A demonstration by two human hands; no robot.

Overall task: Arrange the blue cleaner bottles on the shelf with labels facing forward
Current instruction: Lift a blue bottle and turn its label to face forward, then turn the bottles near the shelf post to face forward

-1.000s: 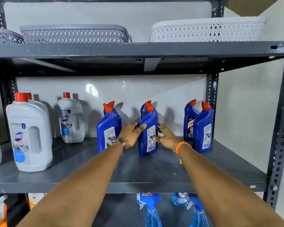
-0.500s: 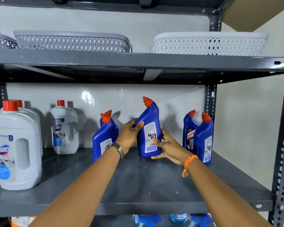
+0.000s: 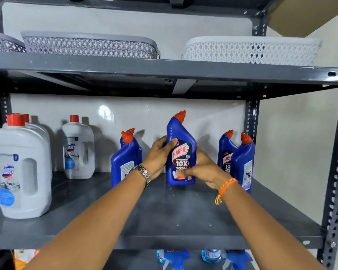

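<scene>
Grey steel rack shelf (image 3: 164, 221) against pale wall; lattice baskets (image 3: 90, 45) on tier above. Far left, white Domex jugs (image 3: 23, 166). Centre, Harpic bottle (image 3: 180, 151) upright, long axis vertical, label forward, base at or just above shelf. Left hand (image 3: 158, 154) clamped on its upper left side; right hand (image 3: 201, 168) wrapped round lower right, thumb over label. Left bottle (image 3: 125, 160) shows back label, left hand nearer. Right pair (image 3: 236, 158) close, touching.

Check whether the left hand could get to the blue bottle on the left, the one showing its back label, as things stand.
Probably yes. The blue bottle stands just beside the left hand with nothing between them, but that hand and the right hand both grip the Harpic bottle, so it must let go first.
</scene>
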